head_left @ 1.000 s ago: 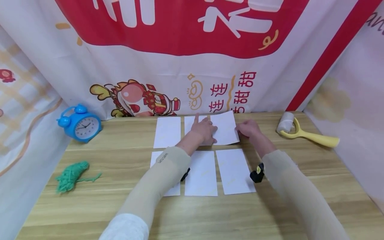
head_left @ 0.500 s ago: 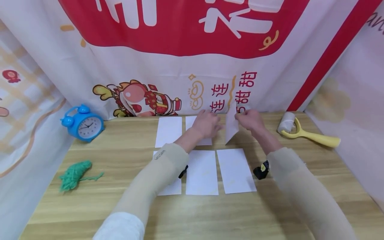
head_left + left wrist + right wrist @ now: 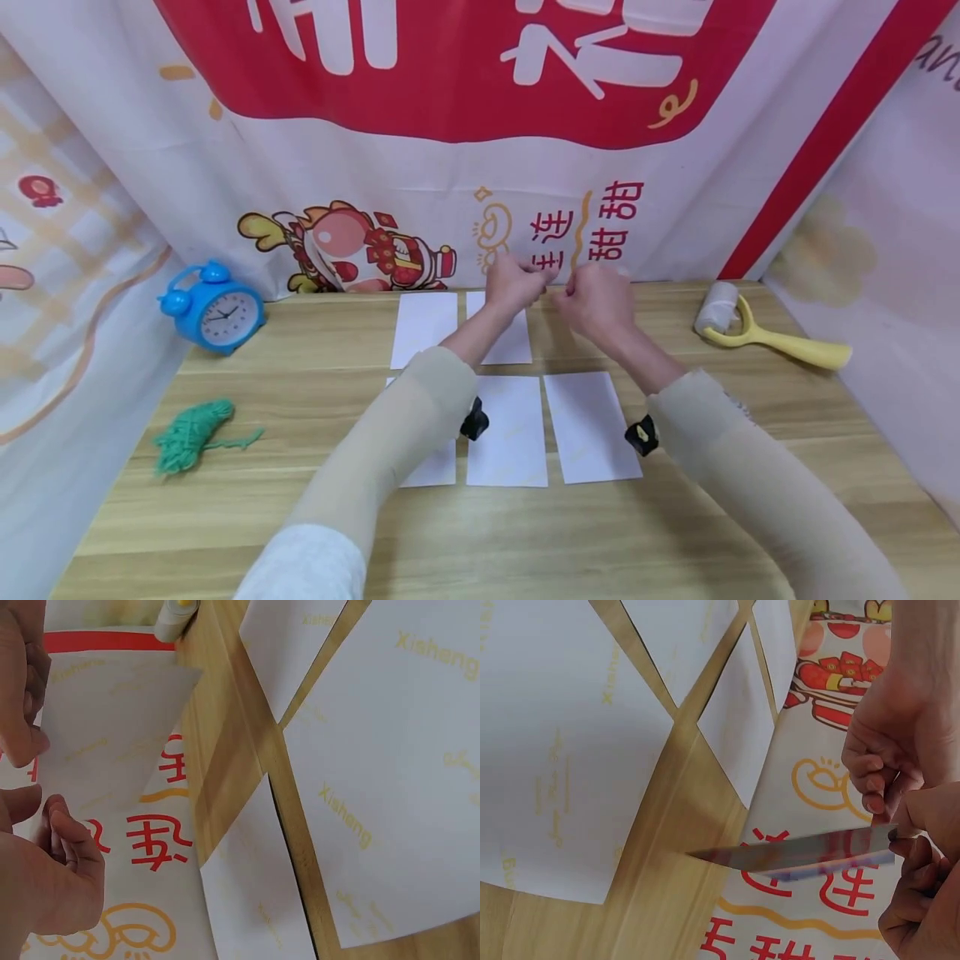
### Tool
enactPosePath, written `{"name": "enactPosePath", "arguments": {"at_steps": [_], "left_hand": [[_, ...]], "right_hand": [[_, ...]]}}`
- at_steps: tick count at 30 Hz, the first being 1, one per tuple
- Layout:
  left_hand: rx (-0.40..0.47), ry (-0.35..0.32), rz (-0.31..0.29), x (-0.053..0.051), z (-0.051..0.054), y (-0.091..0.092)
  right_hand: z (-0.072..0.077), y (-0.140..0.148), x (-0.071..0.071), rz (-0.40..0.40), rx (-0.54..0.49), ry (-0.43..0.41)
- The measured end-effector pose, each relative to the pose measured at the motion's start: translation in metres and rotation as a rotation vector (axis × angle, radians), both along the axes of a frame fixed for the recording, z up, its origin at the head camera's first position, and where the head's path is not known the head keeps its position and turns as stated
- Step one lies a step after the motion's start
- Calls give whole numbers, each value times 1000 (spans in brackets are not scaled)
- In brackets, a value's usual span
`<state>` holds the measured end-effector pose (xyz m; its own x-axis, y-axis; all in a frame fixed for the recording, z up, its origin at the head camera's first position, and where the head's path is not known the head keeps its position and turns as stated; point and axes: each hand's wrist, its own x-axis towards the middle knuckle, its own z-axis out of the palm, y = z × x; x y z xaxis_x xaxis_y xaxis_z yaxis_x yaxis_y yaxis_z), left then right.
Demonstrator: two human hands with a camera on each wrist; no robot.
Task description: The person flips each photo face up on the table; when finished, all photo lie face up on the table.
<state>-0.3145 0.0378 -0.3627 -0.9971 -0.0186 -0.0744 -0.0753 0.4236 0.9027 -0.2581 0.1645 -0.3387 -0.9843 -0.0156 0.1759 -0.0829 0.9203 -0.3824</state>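
My right hand (image 3: 600, 304) pinches a thin white paper sheet (image 3: 112, 735) by its edge, near the cloth backdrop. Faint yellow lettering shows through this sheet in the left wrist view, while the right wrist view sees it almost edge-on. Beside it my left hand (image 3: 513, 283) has loosely bent fingers. Its thumb and fingertips stand apart close to the sheet's edge, with no paper plainly between them. Two more sheets, one at the left (image 3: 424, 329) and one partly behind my left forearm (image 3: 516, 337), lie in the far row on the wooden table.
A nearer row holds a middle sheet (image 3: 506, 433), a right sheet (image 3: 592, 429) and a left one (image 3: 438, 467) half covered by my sleeve. A blue alarm clock (image 3: 221, 312) and green yarn (image 3: 193, 433) are left. At right lies a yellow peeler-shaped tool (image 3: 787, 340) beside a white roll (image 3: 717, 307).
The far right sheet has been lifted off the table by my right hand and turned up on edge. My left hand has risen from the far middle sheet, and both hands are now closer together.
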Motion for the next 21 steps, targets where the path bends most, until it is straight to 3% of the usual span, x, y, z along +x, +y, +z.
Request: {"name": "enactPosePath", "arguments": {"at_steps": [6,12,17,21], "left_hand": [[97,-62,44,1,-1,7],[17,-44,2,2,-3,6],[-44,20,-25,-1,-7,0],[-41,38,-66,-4,-11,-8]], "right_hand": [[-2,-4,2,19,59,45],[-7,-2,2,16,72,60],[-9,6,-1,25,1,45],[-9,22,-13,-50,-134,-26]]}}
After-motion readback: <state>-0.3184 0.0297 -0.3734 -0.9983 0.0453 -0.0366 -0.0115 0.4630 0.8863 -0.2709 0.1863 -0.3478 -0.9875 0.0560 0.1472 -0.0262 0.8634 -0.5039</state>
